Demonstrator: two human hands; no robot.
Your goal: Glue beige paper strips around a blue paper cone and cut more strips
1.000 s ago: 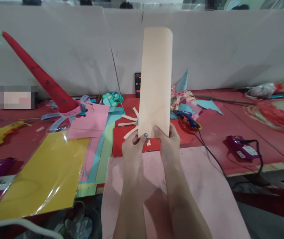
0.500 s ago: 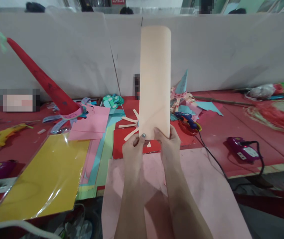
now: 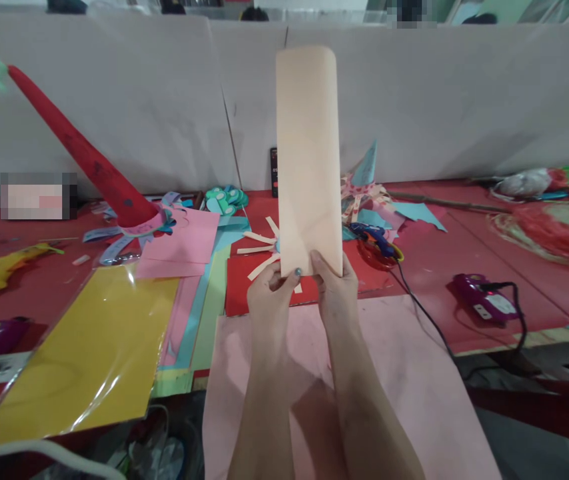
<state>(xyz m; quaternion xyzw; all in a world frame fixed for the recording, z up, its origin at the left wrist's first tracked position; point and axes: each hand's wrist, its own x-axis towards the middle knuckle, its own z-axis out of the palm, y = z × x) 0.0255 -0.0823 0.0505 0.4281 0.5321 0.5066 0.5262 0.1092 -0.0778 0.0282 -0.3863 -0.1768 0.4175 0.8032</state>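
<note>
A cream sheet of folded paper (image 3: 308,153) stands upright in front of me, tall and narrow with a rounded bend at its top. My left hand (image 3: 270,287) pinches its lower left corner, thumb on the near face. At the lower right corner my right hand (image 3: 334,280) grips it the same way. Behind it, cream paper strips (image 3: 259,251) fan out above a red sheet (image 3: 244,287), partly hidden by the paper and my left hand. Under my forearms spreads a large pink sheet (image 3: 404,373).
To the left lie a red cone (image 3: 82,153) on a paper-strip base, a yellow sheet in plastic (image 3: 84,353) and a yellow glue gun (image 3: 14,270). To the right are a blue glue gun (image 3: 377,239), its cord, a purple power box (image 3: 484,299) and a blue paper cone (image 3: 366,167).
My view has shifted slightly. Both hands keep hold of the folded paper, whose top has tilted a little to the left; my left thumb has moved slightly rightward along the bottom edge.
</note>
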